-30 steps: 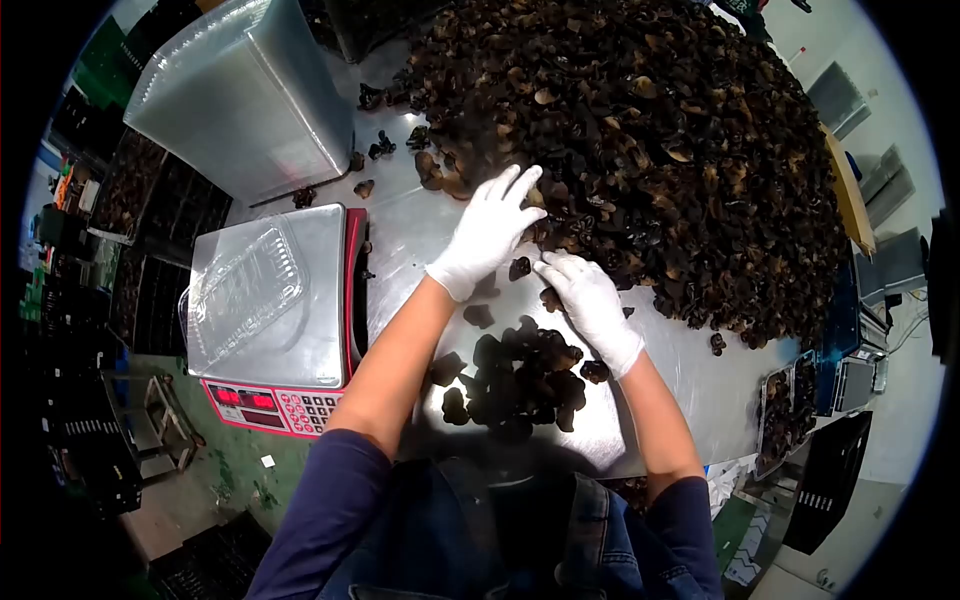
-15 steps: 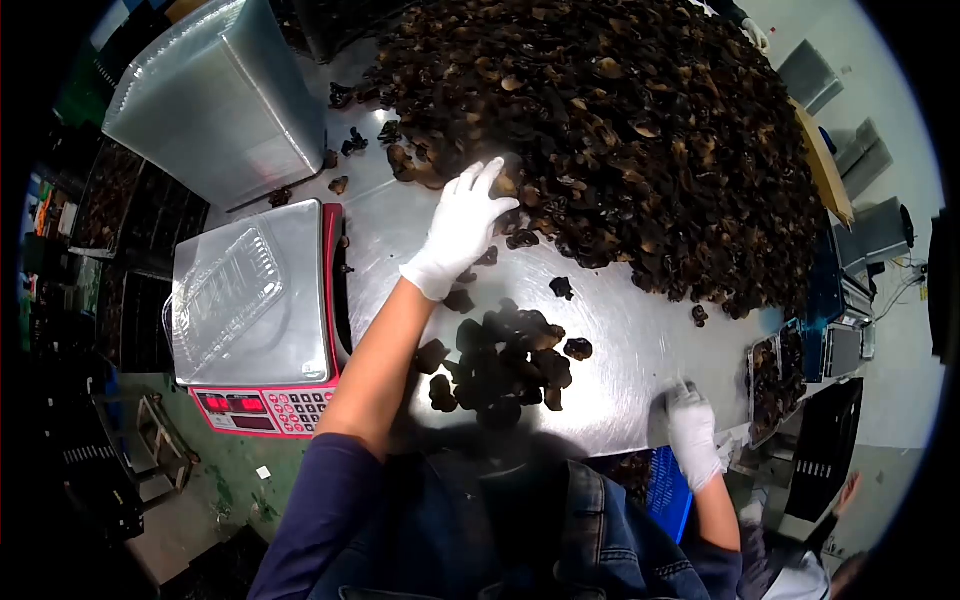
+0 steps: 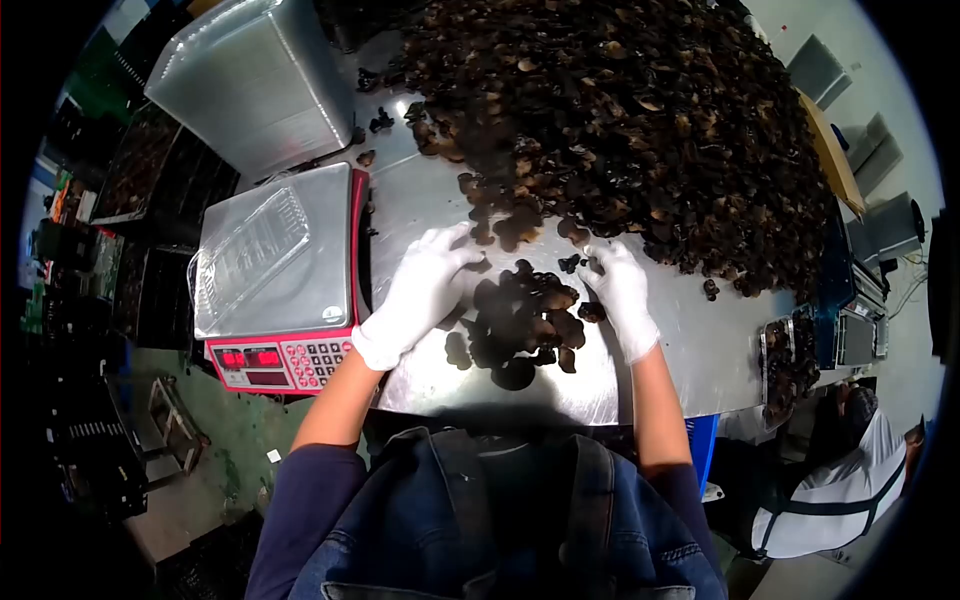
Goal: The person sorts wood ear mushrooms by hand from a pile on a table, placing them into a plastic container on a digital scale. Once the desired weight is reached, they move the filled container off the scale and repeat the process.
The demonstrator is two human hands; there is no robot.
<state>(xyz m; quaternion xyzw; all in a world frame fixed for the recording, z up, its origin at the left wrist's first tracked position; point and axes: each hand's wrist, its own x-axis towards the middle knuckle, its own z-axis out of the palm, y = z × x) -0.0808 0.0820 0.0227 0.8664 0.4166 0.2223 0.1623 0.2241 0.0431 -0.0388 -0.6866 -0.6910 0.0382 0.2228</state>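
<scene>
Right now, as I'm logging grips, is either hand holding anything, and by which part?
The left hand shows nothing held, beside the small mushroom pile. The right hand is close to a small dark piece; whether it grips it cannot be told.

Left hand (image 3: 418, 288) just left of small pile (image 3: 512, 325), right hand (image 3: 622, 292) just right, heap (image 3: 640, 130) beyond it, scale (image 3: 325, 300) farther left.
</scene>
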